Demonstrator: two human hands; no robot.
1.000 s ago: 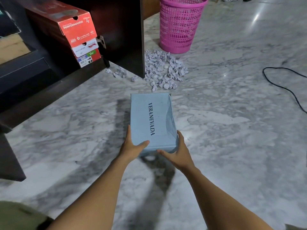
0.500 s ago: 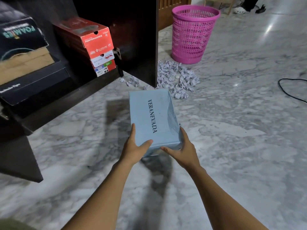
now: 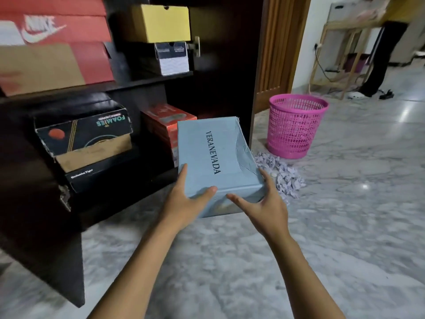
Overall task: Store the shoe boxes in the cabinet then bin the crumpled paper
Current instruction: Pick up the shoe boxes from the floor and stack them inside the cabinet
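A light blue shoe box (image 3: pixel 213 155) marked VERANEVADA is held up off the floor, in front of the dark cabinet (image 3: pixel 220 65). My left hand (image 3: pixel 186 199) grips its near left corner, thumb on the lid. My right hand (image 3: pixel 262 203) holds its near right corner from the side and below. The lid's right edge is torn. A heap of crumpled paper (image 3: pixel 282 173) lies on the marble floor to the right of the box. Behind the heap stands a pink mesh bin (image 3: pixel 296 125).
The cabinet's shelves hold several shoe boxes: a red one (image 3: pixel 165 125) just behind the blue box, a black one (image 3: pixel 82 130) at left, a yellow one (image 3: pixel 161 21) above. An open cabinet door (image 3: pixel 41 226) juts out at left. A person's legs (image 3: pixel 381 58) stand far right.
The blue box has been lifted from the floor toward the cabinet's lower shelf, both hands still on it. The view has tilted up, showing more shelves and the room behind.
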